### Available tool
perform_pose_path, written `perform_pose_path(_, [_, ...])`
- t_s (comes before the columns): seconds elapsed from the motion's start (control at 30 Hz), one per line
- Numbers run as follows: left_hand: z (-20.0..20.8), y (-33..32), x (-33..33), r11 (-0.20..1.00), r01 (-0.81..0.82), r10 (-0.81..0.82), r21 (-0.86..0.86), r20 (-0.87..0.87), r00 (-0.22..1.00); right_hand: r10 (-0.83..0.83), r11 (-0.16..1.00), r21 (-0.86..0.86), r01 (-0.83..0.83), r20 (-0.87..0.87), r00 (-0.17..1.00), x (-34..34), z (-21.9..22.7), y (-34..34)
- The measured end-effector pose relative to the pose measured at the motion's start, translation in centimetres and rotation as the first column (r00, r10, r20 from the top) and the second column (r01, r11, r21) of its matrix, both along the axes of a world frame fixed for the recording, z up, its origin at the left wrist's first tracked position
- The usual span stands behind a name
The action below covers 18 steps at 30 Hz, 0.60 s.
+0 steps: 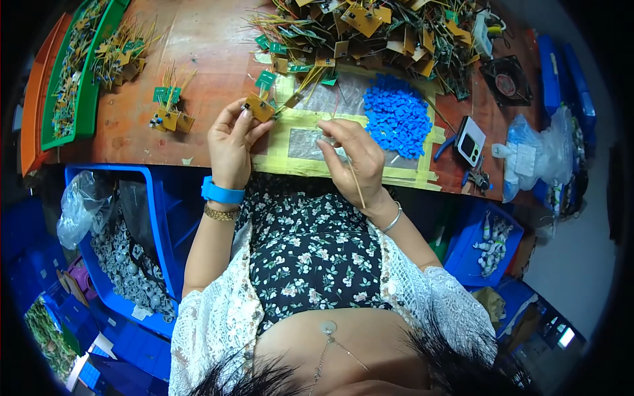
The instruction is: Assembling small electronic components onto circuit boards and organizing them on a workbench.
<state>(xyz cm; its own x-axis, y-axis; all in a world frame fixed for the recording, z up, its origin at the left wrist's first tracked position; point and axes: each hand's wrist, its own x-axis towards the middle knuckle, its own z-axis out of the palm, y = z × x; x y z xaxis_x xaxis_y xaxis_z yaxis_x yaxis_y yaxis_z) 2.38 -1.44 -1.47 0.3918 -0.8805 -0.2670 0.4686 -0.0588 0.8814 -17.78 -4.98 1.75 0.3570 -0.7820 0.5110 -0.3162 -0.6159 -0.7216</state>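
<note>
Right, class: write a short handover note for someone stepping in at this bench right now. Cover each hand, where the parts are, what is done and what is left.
Left hand: pinches a small brown circuit board over the taped mat.
Right hand: holds a thin yellow wire between its fingertips, close to the board but apart from it.
Parts: blue pieces heaped on the mat's right; a pile of wired boards at the back of the table.
Done: a few wired boards lie left of the hands; more fill the green tray.
Left: the wire is not yet in the held board.
</note>
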Motion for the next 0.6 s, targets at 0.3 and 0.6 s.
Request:
perform_pose_path(0.3, [1.3, 0.3, 0.6, 0.993, -0.034, -0.011, -0.115, -0.376, 0.927, 0.019, 0.992, -0.122, -0.020, -0.014, 1.000, 0.8, 0.1, -0.2])
perform_pose_path(0.6, [1.0, 0.7, -0.3, 0.987, -0.063, -0.049, -0.146, -0.655, 0.754, 0.062, 0.990, -0.128, -0.066, -0.036, 0.997, 2.4, 0.0, -0.8])
